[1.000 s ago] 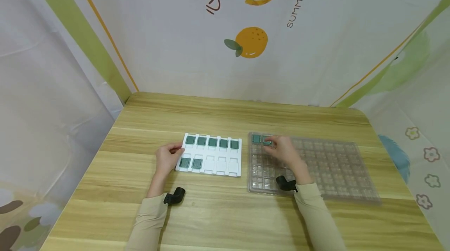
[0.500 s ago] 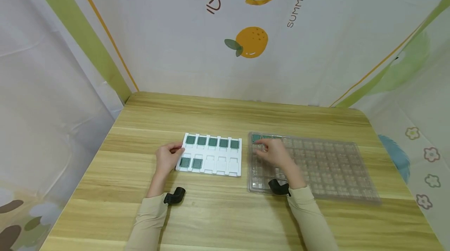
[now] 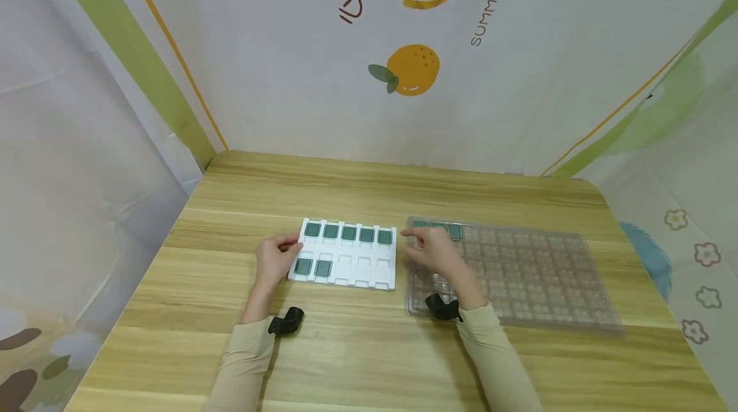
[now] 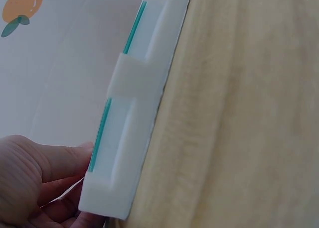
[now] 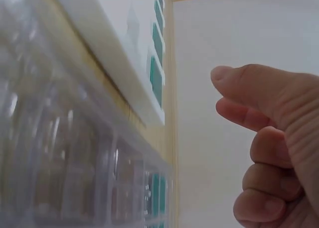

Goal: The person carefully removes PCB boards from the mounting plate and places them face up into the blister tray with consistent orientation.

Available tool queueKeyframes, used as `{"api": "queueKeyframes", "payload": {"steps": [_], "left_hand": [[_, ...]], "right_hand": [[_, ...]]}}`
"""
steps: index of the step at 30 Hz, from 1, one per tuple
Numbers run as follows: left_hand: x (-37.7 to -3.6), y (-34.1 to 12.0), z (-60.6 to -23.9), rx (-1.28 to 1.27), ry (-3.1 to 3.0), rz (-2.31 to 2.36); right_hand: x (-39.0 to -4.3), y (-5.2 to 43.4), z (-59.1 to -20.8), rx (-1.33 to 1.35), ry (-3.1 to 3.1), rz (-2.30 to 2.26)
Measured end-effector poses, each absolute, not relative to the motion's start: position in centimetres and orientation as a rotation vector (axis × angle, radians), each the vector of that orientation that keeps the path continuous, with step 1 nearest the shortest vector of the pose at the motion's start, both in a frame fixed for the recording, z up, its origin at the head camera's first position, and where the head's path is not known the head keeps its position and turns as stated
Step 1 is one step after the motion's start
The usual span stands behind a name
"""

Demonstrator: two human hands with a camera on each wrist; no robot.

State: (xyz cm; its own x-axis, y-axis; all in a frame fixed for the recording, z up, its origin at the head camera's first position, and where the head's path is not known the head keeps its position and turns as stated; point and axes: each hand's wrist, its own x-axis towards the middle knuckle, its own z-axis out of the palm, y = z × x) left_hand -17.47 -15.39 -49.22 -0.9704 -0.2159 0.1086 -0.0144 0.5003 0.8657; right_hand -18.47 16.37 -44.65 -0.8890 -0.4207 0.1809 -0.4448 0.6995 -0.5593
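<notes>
The right hand (image 3: 434, 250) had slid left, empty and loosely curled, off the clear tray (image 3: 553, 284).
The left hand (image 3: 275, 257) pinched the white tray (image 3: 346, 271) steady; a gentle lift of one green chip (image 3: 384, 237) seemed best.

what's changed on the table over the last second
The right hand left the far left corner of the clear tray and moved left toward the white tray, holding nothing; a third green chip now shows where it was. The left hand stays gripping the white tray's left edge.
</notes>
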Motion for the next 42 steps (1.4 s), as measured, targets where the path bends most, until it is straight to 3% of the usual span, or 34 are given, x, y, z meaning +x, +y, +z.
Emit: {"api": "queueKeyframes", "payload": {"steps": [42], "left_hand": [[-17.4, -15.3, -49.1, 0.217, -2.529, -1.508]], "right_hand": [[-17.8, 8.7, -45.3, 1.036, -2.797, 0.914]]}}
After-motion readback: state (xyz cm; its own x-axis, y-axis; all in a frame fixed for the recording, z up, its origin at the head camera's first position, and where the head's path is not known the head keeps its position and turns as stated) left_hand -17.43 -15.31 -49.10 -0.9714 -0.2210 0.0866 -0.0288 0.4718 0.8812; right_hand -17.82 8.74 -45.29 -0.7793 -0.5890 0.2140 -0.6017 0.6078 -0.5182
